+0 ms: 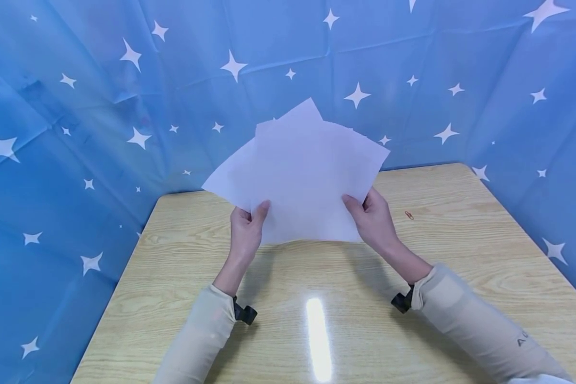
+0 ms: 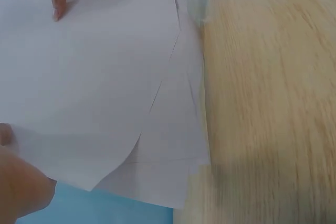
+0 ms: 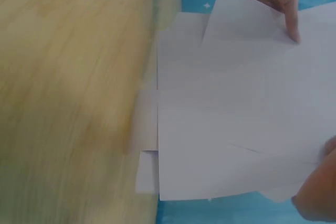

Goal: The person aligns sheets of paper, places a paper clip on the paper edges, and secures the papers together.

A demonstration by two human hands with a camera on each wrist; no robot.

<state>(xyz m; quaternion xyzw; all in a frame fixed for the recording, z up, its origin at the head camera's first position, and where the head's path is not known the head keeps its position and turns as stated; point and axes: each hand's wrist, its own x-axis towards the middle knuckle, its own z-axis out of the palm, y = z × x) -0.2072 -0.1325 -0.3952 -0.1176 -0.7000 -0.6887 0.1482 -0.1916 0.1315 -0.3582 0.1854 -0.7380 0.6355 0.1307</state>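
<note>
Several white sheets of paper (image 1: 302, 176) are held up above the table, fanned out so that their corners stick out at different angles. My left hand (image 1: 247, 229) pinches their left edge, thumb on the near face and fingers behind. On the right side my right hand (image 1: 372, 218) grips the sheets the same way. In the left wrist view the sheets (image 2: 94, 77) overlap unevenly, with slanting edges on the lower ones. The right wrist view shows the paper (image 3: 236, 103) with one corner jutting out near the left thumb. The fingers behind the paper are mostly hidden.
A red paper clip (image 1: 409, 215) lies on the wooden table (image 1: 173, 298), right of my right hand. A blue curtain with white stars (image 1: 197, 42) hangs behind the table and along both sides. Each wrist wears a dark strap.
</note>
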